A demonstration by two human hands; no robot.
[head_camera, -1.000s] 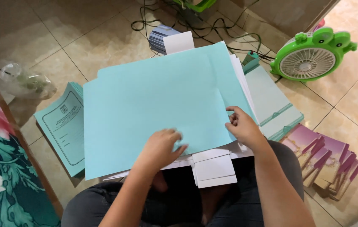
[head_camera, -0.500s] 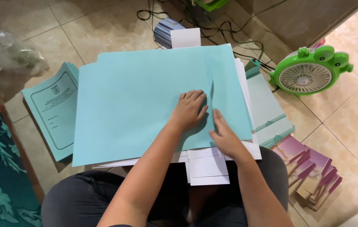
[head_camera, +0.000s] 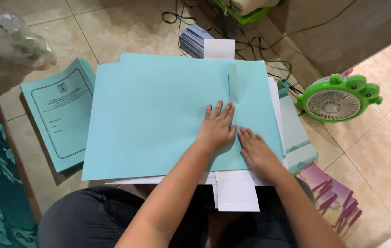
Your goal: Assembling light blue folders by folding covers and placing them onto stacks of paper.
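light blue sheet under both hands, left hand and right hand pressed flat (fingers spread)

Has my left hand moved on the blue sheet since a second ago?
Yes. The left hand slid from the near edge of the light blue sheet up and rightward toward its fold, and now lies flat beside the right hand.
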